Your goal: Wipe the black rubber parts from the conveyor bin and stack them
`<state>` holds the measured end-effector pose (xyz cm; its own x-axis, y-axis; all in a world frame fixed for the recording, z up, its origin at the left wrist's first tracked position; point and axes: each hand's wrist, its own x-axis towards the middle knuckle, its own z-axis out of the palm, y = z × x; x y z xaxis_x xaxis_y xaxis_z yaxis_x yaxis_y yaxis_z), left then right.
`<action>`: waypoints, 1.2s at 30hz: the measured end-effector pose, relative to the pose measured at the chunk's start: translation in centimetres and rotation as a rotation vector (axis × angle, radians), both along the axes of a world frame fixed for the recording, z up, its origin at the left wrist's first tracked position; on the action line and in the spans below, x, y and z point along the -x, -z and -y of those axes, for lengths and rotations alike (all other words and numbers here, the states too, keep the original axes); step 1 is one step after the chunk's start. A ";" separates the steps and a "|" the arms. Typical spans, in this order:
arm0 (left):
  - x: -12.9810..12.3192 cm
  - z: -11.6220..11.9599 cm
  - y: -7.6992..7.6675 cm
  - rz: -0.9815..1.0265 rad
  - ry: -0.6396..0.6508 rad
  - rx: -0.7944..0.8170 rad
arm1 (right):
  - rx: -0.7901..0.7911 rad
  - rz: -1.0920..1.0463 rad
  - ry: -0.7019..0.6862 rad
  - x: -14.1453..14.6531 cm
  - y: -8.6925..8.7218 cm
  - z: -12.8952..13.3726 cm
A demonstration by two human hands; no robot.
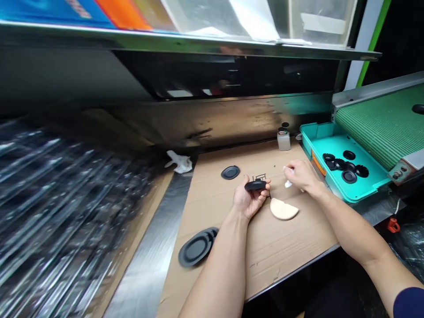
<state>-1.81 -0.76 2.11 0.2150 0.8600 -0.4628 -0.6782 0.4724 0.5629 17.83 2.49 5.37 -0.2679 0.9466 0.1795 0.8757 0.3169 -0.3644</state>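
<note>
My left hand (249,199) is closed around a round black plastic part (255,185), held just above the cardboard sheet (205,198). To its right, my right hand (300,175) pinches a small white cloth or tissue (288,181), partly covered by the fingers. Below the hands lies a cream-coloured, half-round pad (284,209). A flat black disc (230,172) rests on the cardboard beyond my left hand. Larger black discs (196,248) overlap by my left forearm, which hides part of them.
A teal tray (364,187) with several black round parts stands at the right, beside a green conveyor belt (384,115). A small bottle (284,140) stands at the back, and a crumpled white tissue (179,162) lies at the left. A metal shelf (198,42) overhangs the bench.
</note>
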 end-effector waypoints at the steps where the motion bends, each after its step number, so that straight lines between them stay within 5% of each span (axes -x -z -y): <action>1: 0.4 -0.1 -0.1 0.064 -0.008 0.024 | 0.026 0.042 0.041 -0.2 -0.2 -0.1; 10: 1.0 -0.4 0.1 0.270 -0.039 0.061 | 0.178 0.308 0.089 0.2 -0.1 0.3; 14: 0.7 -0.4 0.1 0.154 -0.075 -0.011 | 0.024 0.269 0.048 0.3 -0.5 0.8; 16: 0.5 -0.5 0.2 0.114 -0.125 -0.079 | -0.012 0.193 -0.080 0.5 -0.7 1.5; 22: 1.1 -0.9 0.8 0.144 -0.260 -0.219 | 0.295 0.174 -0.610 1.0 -0.6 3.7; 24: 1.2 -1.1 1.0 0.141 -0.285 -0.219 | 0.247 0.148 -0.601 1.2 -0.4 3.5; 31: -0.4 -1.3 0.8 0.104 -0.368 -0.174 | -0.131 -0.148 -0.198 2.8 1.1 2.0; 36: -1.2 -0.8 0.9 0.096 -0.230 -0.158 | -0.139 0.057 -0.414 4.3 2.3 3.2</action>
<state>-0.60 -0.01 1.19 0.0426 0.9510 -0.3062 -0.8109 0.2119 0.5454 13.56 -0.67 3.12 -0.6325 0.7253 0.2717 0.6821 0.6879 -0.2481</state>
